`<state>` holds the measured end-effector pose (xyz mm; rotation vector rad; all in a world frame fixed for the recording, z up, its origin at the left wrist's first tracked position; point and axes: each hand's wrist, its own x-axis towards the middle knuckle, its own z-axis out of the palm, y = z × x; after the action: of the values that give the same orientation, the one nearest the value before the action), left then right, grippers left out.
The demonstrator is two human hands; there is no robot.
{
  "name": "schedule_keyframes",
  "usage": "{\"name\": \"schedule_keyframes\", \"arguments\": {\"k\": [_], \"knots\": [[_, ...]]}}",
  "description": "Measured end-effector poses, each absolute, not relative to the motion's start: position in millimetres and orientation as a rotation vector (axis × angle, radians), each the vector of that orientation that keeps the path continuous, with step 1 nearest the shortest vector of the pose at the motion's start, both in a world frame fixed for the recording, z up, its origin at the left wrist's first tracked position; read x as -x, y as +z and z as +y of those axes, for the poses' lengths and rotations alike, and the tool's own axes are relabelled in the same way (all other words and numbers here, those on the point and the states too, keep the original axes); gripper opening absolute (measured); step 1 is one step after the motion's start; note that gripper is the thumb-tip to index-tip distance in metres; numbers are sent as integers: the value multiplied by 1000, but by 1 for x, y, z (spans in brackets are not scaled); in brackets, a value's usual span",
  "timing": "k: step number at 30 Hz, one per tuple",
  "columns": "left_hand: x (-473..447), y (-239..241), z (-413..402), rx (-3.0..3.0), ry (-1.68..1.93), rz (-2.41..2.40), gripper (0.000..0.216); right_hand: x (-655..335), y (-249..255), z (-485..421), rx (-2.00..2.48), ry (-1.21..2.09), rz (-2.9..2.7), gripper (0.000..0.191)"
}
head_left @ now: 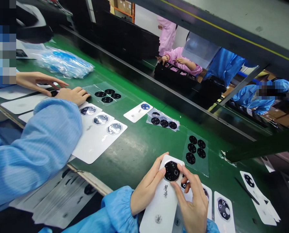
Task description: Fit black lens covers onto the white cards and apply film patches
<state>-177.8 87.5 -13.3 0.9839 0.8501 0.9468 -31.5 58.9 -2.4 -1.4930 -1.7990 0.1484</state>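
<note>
A white phone-shaped panel [159, 207] with dark script and a round emblem lies tilted before me. Over its top end sits a black eight-sided camera-lens sticker [172, 171] with small holes. My left hand [146, 191] grips the panel along its left edge, thumb at the sticker's rim. The thumb and index finger of my right hand [194, 197] pinch the sticker's right and lower edges. Whether the sticker touches the panel all over cannot be seen. Partly behind my right hand are more white panels [223, 210] with dark lens pieces.
A clear sheet [195, 152] of black stickers lies ahead; another sheet [162, 121] is beside a lone panel [137, 111]. At left, a co-worker's hands [71, 95] work over a row of panels [96, 145]. A dark tool [246, 191] lies right, near a green post [256, 147].
</note>
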Motion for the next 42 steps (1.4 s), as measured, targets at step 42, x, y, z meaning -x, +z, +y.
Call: {"name": "schedule_keyframes", "arguments": {"k": [42], "knots": [[175,-15,85,-819,964,713,65,33,4,57,1515,380,-1477,33]]}}
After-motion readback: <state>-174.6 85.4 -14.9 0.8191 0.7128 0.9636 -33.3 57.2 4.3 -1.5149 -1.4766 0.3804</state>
